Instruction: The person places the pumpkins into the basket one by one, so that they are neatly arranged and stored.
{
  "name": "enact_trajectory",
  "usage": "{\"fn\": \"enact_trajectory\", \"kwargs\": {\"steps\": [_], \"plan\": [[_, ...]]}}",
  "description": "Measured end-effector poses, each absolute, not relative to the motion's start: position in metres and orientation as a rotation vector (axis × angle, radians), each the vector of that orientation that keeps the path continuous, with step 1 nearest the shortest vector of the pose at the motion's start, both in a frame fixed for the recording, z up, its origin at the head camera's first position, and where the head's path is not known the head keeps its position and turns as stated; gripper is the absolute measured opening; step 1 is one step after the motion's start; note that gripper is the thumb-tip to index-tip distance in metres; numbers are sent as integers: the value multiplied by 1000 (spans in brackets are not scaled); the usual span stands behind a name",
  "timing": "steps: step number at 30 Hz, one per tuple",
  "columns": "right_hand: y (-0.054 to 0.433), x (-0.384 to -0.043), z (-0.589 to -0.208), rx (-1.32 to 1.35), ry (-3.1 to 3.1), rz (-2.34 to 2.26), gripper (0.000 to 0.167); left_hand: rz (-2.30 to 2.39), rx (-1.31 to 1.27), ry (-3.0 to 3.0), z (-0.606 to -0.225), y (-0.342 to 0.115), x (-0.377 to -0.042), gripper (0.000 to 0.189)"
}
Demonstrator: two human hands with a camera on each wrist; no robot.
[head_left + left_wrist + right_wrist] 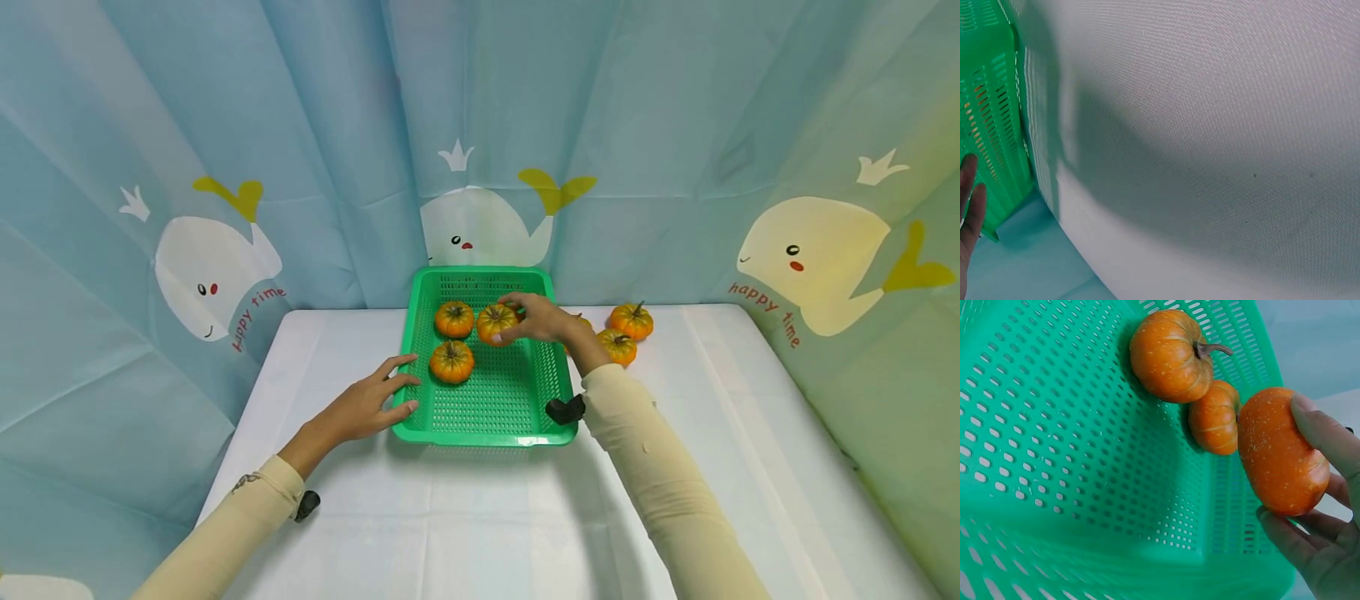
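Observation:
My right hand [536, 318] grips a small orange pumpkin [495, 323] over the green plastic basket [487, 439]. In the right wrist view, thumb and fingers hold that pumpkin [1282, 453] from its two sides, above the perforated floor. Two other pumpkins, one at the back [454, 320] and one nearer [452, 362], sit in the left half of the basket. My left hand [367, 404] is at the basket's left rim with its fingers spread and reaching over the edge. Only a few of its fingers [975, 212] show in the left wrist view, beside the basket wall.
Right of the basket, several more pumpkins [632, 321] lie on the white-covered table [697, 417], one partly hidden behind my right wrist. A blue curtain [337, 167] printed with whales hangs close behind the table and along its sides.

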State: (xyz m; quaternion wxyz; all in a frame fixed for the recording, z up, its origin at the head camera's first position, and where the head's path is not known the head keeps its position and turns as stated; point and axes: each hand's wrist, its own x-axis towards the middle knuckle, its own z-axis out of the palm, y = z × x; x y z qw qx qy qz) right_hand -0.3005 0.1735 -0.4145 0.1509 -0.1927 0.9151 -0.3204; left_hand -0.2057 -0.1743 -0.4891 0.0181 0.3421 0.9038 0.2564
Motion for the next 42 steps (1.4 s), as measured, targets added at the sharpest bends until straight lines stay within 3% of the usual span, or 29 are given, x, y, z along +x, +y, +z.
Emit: {"fn": "enact_trajectory", "kwargs": {"steps": [22, 42], "plan": [[150, -312, -436, -371, 2629, -819, 79, 799, 1098, 2811, -488, -174, -206, 44], [142, -317, -450, -435, 2563, -786, 81, 795, 1081, 2804, -488, -175, -206, 44]]}}
